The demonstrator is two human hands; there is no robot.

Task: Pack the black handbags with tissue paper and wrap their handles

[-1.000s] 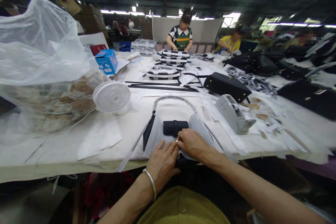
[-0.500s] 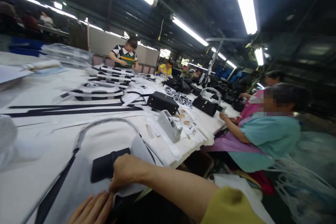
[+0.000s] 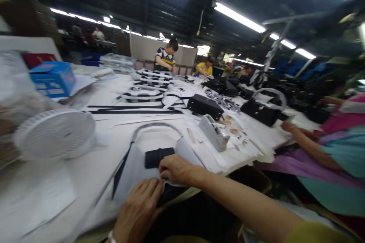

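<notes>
A handbag (image 3: 158,156) lies at the table's near edge, its looped handle (image 3: 156,124) wrapped in clear film and pointing away from me. White sheet material (image 3: 132,167) covers most of its body, with a black flap or tab left bare in the middle. My right hand (image 3: 176,169) pinches the sheet's near edge just beside the black tab. Close by on the left, my left hand (image 3: 139,205) grips the same edge, fingers together on top and thumb hidden. Black material shows beneath both hands.
A grey tape dispenser (image 3: 212,133) stands right of the bag, with a black handbag (image 3: 205,107) behind it. To the left are a white round fan (image 3: 57,133) and a blue box (image 3: 53,79). Black strips (image 3: 134,111) lie across the table. A co-worker (image 3: 327,159) sits at right.
My view has swung left, bringing the fan and blue box into sight. Both hands stay at the sheet's near edge, and more of my left hand now shows.
</notes>
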